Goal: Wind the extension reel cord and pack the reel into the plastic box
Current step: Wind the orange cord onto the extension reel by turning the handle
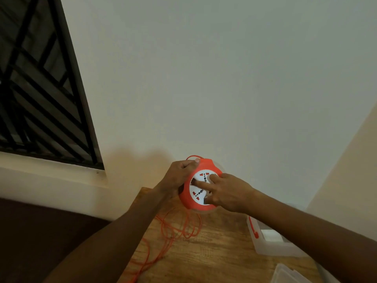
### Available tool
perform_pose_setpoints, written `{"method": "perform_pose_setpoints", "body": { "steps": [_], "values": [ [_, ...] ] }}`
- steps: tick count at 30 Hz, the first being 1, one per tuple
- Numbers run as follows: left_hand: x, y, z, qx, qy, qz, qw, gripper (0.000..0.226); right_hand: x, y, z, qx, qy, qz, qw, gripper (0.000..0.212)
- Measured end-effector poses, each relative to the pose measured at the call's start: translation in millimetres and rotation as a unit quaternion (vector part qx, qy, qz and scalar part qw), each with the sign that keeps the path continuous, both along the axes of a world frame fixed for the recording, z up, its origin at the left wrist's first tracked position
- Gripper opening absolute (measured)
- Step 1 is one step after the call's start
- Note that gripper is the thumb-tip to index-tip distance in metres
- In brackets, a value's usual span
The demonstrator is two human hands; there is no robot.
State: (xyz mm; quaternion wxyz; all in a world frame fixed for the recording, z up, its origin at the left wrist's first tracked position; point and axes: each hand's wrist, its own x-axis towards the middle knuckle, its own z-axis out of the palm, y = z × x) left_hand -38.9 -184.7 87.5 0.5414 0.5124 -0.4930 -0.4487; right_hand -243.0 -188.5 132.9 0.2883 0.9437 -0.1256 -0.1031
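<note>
An orange extension reel (206,166) with a white socket face is held up above the wooden table (214,254), tilted toward me. My left hand (177,177) grips its left rim, thumb on the top edge. My right hand (226,190) lies on the white face, fingers curled on the centre part. The orange cord (175,229) hangs from the reel in loose loops on the table and trails off the front-left edge. A translucent plastic box (271,242) with a red latch stands at the right, partly hidden by my right forearm.
A clear plastic lid (289,272) lies at the table's front right. A pale wall rises behind the table, with a barred window (40,94) and its sill at the left. Dark flooring shows left of the table.
</note>
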Motion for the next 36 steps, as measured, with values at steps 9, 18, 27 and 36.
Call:
{"method": "perform_pose_setpoints", "body": {
  "steps": [9,18,27,36],
  "values": [
    [-5,1,6,0.002,0.033,0.043,0.999,0.028,14,1,-11,-0.05,-0.082,-0.107,0.99,0.086],
    [-18,2,-4,-0.028,0.069,0.131,0.989,0.027,38,8,-22,0.326,-0.444,-0.392,0.737,0.068],
    [1,5,-5,0.021,0.082,0.064,0.994,0.034,3,12,-8,0.053,-0.205,-0.113,0.971,0.045],
    [4,7,-1,0.028,0.022,0.014,0.999,0.04,-2,9,4,0.021,-0.089,-0.081,0.993,0.088]
  ]
}}
